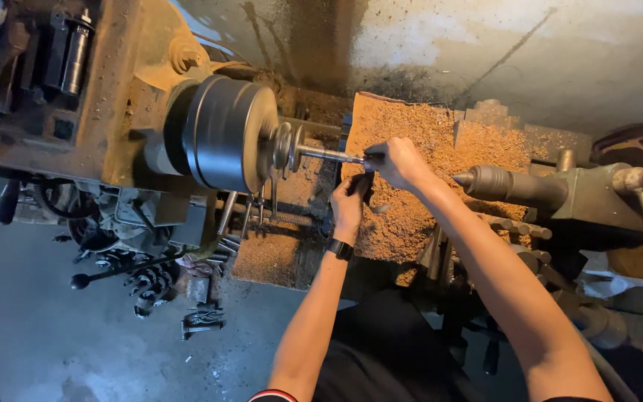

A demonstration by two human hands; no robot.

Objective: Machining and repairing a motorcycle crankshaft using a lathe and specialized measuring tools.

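A large dark lathe chuck [225, 134] holds a slim metal shaft [327, 155] that sticks out to the right. My right hand [396, 162] is closed around the free end of that shaft. Just below it, my left hand [350, 202], with a dark watch at the wrist, grips a dark tool handle [360, 183] that points up toward the shaft's end. What the tool's tip touches is hidden by my fingers.
The tailstock [537, 187] with its pointed centre faces the shaft from the right. Wood shavings [426, 141] cover the lathe bed. A lever with a ball knob [113, 272] juts out at lower left, above scattered metal parts [199, 320] on the grey floor.
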